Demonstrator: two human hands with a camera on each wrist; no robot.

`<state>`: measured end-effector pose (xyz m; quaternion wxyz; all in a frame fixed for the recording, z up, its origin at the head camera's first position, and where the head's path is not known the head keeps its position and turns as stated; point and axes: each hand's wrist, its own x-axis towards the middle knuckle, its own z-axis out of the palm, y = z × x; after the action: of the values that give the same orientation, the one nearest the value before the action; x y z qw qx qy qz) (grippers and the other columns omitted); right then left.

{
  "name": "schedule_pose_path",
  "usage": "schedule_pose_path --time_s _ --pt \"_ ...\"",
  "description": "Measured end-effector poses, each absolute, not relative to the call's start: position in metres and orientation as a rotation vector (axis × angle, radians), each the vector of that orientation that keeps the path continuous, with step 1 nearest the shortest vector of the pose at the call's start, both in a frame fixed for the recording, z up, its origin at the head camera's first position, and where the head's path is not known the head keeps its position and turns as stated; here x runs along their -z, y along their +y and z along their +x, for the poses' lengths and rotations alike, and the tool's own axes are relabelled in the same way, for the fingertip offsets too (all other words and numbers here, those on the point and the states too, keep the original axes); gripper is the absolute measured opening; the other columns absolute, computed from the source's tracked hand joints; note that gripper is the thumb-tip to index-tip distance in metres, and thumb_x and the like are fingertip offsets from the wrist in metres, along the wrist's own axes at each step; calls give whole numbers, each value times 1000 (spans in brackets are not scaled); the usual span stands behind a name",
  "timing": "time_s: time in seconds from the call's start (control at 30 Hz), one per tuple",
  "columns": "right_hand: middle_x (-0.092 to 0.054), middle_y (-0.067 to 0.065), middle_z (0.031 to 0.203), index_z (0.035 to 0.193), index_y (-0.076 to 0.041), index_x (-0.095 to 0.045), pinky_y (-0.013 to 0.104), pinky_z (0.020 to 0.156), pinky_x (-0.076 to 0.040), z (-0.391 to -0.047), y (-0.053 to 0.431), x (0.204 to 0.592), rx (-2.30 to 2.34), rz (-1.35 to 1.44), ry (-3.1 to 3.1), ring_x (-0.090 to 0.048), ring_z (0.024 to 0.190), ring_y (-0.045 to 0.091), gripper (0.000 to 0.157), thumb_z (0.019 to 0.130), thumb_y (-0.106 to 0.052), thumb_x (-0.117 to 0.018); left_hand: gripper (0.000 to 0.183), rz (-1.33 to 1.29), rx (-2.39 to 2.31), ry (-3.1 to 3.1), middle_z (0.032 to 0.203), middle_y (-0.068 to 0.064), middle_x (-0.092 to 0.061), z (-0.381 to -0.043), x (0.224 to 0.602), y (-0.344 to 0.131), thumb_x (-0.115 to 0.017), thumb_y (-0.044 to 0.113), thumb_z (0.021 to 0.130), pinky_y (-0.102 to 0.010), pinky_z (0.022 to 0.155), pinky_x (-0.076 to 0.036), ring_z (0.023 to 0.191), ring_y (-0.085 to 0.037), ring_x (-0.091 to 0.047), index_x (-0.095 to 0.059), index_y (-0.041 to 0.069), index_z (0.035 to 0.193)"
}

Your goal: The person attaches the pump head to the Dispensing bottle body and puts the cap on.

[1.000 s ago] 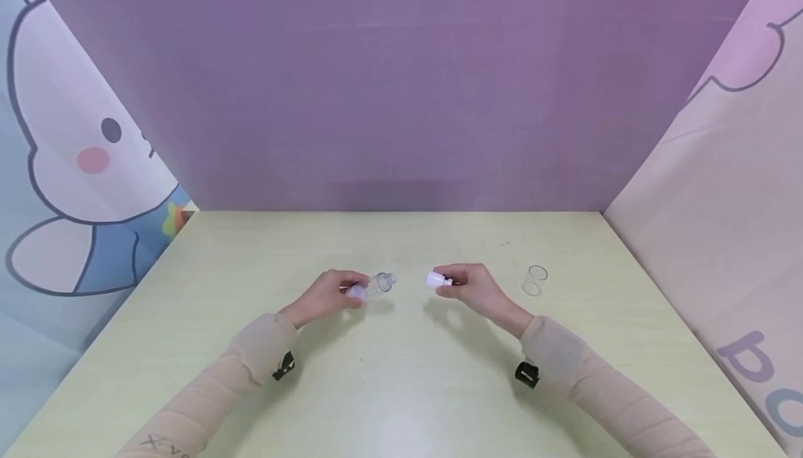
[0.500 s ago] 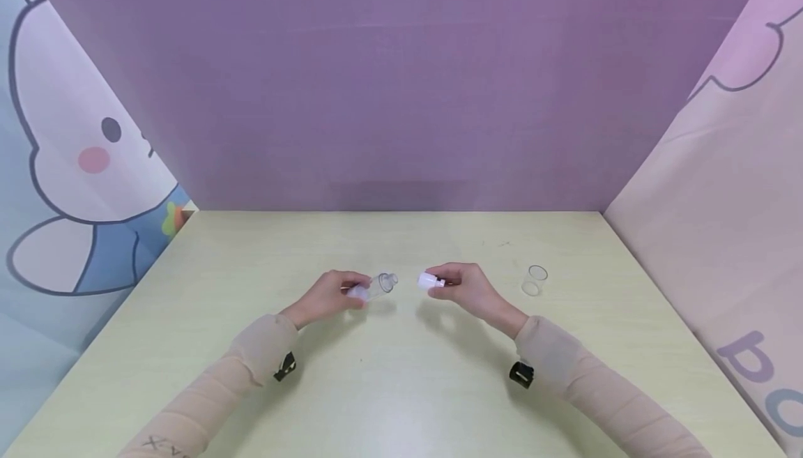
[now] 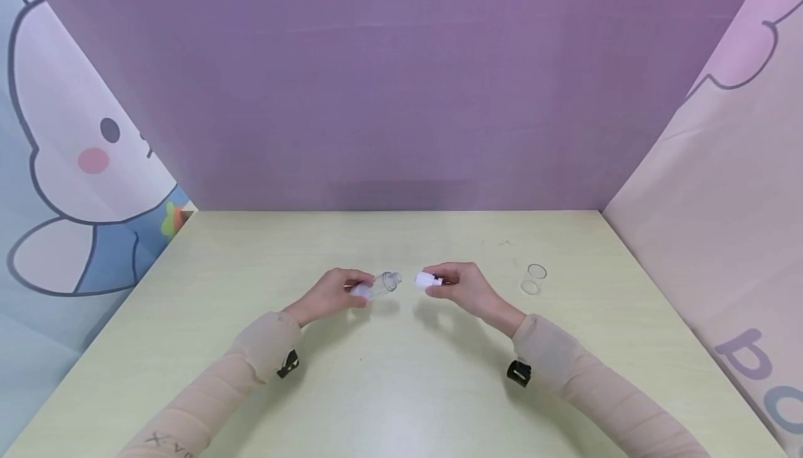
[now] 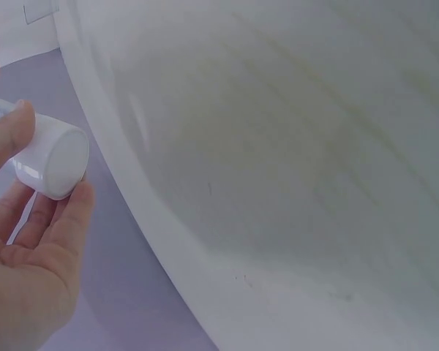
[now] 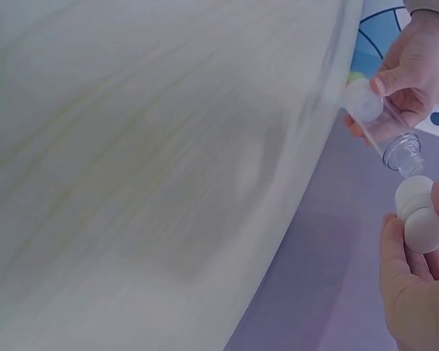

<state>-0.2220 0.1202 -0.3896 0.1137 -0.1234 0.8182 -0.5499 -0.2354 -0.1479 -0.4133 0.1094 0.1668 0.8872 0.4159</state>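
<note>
My left hand (image 3: 332, 294) grips a small clear bottle (image 3: 384, 284) around its white base (image 4: 55, 157), with the open neck tilted toward the right. Opposite it, my right hand (image 3: 467, 287) pinches a white pump head (image 3: 426, 280) between thumb and fingers. A short gap separates the neck from the pump head in the head view. In the right wrist view the bottle's threaded neck (image 5: 406, 155) is right by the white pump head (image 5: 421, 212). Both things are held above the table.
A clear cylindrical cap (image 3: 533, 280) stands on the pale table (image 3: 401, 374), right of my right hand. A purple panel (image 3: 401, 95) rises behind the table, and printed panels stand at both sides.
My right hand has moved left with the pump head, closing the gap to the bottle. My left hand has shifted slightly right with the bottle.
</note>
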Motion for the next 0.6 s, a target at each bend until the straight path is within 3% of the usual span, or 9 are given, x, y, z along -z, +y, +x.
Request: schedule_pose_path --time_s 0.6 --pt "-65 12 107 116 -3 -63 26 77 -54 -221 112 386 1642 -332 2360 -61 86 11 36 80 -6 -69 41 491 -1224 2596 124 -17 -56 -232 409 -142 -70 4 77 -40 92 -48 115 -35 -53 -60 3 118"
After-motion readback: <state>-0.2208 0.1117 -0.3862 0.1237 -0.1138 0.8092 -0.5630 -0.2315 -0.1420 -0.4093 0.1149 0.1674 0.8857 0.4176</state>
